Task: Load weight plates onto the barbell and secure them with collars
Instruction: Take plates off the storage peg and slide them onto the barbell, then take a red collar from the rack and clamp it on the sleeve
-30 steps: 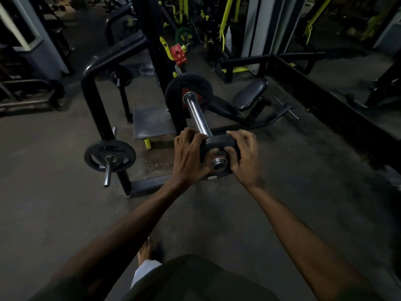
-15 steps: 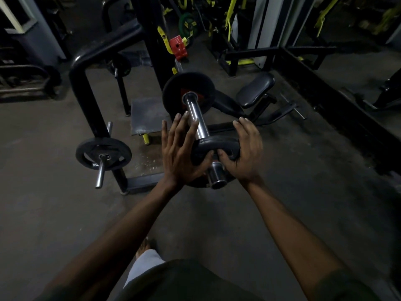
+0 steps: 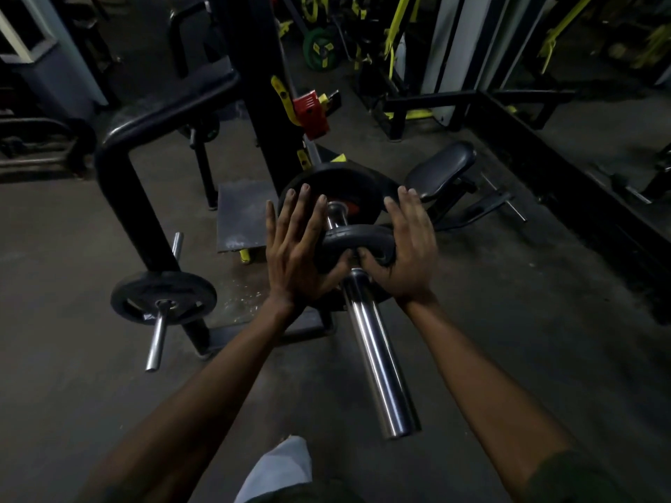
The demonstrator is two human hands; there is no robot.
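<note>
A chrome barbell sleeve (image 3: 377,361) points toward me from the rack. A small black weight plate (image 3: 357,239) sits threaded on it, well along the sleeve. My left hand (image 3: 296,248) presses flat against the plate's left side, fingers straight and spread. My right hand (image 3: 405,248) cups its right side, thumb hooked over the near face. Just beyond, a larger black plate (image 3: 341,190) with a red hub sits further in on the same sleeve. No collar is visible.
A black rack frame (image 3: 130,197) stands to the left with another black plate (image 3: 163,297) on a storage peg. A red J-hook (image 3: 311,112) is on the upright. A padded seat (image 3: 439,168) lies at right. A green plate (image 3: 321,49) rests far back.
The small plate has slid from the sleeve's tip far along the bar toward the larger plate. My left hand has opened flat against it, and more bare sleeve now shows in front.
</note>
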